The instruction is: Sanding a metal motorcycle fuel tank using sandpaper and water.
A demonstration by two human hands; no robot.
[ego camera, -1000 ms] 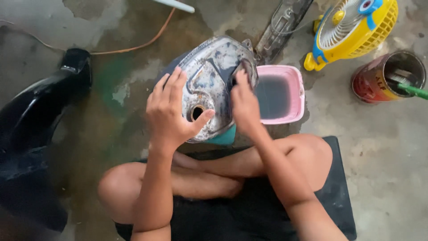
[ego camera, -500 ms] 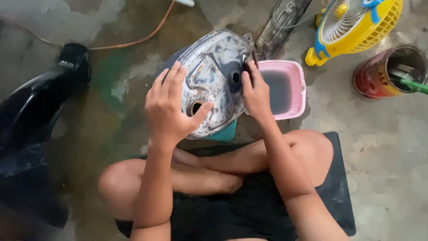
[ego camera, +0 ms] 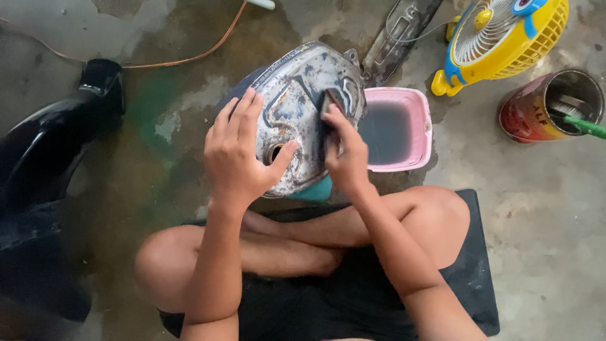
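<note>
A: Nearest you, what do you see?

B: Your crossed legs [ego camera: 297, 246] on a dark mat [ego camera: 473, 278] laid on the concrete floor [ego camera: 549, 208]. Just past your knees, both of your hands are on a worn, rust-spotted metal tank [ego camera: 303, 107] that sits on the floor in front of you.

A: How are your hands set?

B: Your left hand [ego camera: 237, 155] lies flat and spread on the tank's near-left side, thumb beside a small round opening [ego camera: 275, 153]. Your right hand [ego camera: 344, 151] is closed around a small dark pad [ego camera: 331, 104], pressing it on the tank's right part.

A: And beside the tank?

B: Just to its right, touching or nearly so, stands a pink tub [ego camera: 396, 129] of dark liquid. A black curved panel [ego camera: 44, 145] lies to your left.

A: Farther out?

B: On the far right, a can [ego camera: 546, 107] holding a green-handled brush [ego camera: 584, 124], and beyond it a yellow fan [ego camera: 502, 38]. An orange cord [ego camera: 189, 57] runs along the far floor.
</note>
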